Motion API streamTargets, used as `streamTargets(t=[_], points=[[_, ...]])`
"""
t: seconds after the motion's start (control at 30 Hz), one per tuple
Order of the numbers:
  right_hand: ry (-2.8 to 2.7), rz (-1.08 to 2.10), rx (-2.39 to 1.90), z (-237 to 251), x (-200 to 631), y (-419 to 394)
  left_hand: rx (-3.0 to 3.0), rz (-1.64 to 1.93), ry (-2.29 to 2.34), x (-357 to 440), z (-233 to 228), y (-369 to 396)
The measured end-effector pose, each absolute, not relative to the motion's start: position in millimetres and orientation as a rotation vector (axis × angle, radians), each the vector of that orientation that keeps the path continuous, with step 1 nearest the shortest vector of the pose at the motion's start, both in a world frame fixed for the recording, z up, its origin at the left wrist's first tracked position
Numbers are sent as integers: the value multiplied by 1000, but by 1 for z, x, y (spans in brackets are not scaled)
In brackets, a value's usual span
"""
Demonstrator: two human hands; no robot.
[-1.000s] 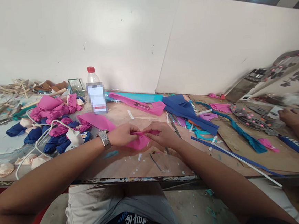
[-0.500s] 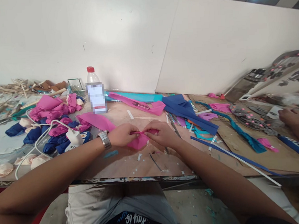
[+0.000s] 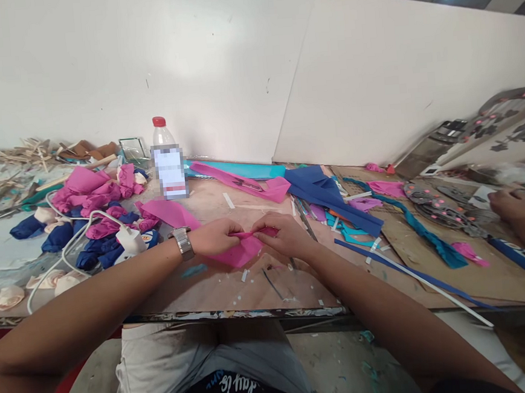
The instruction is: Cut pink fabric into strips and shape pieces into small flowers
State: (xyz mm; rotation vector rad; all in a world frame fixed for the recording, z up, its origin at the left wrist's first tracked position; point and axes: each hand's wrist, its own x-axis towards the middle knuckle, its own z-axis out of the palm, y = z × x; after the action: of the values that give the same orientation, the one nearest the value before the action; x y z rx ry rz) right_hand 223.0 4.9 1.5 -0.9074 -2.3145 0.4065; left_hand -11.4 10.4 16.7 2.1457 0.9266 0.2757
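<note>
On table (image 3: 234,295), left hand (image 3: 213,236), right hand (image 3: 283,234), each grip clamped on pink sheet (image 3: 240,254); capped bottle (image 3: 167,161) behind

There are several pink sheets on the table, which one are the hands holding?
The pink sheet at the table's near edge, pinched between the left hand and right hand. The other long pink sheet lies untouched farther back, beside the bottle.
</note>
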Motion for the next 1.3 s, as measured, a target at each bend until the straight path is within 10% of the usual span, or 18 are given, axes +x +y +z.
streamTargets(t=[1.3], points=[[-2281,485,-887,3,218,2,2117,294,934,-12,17,10]])
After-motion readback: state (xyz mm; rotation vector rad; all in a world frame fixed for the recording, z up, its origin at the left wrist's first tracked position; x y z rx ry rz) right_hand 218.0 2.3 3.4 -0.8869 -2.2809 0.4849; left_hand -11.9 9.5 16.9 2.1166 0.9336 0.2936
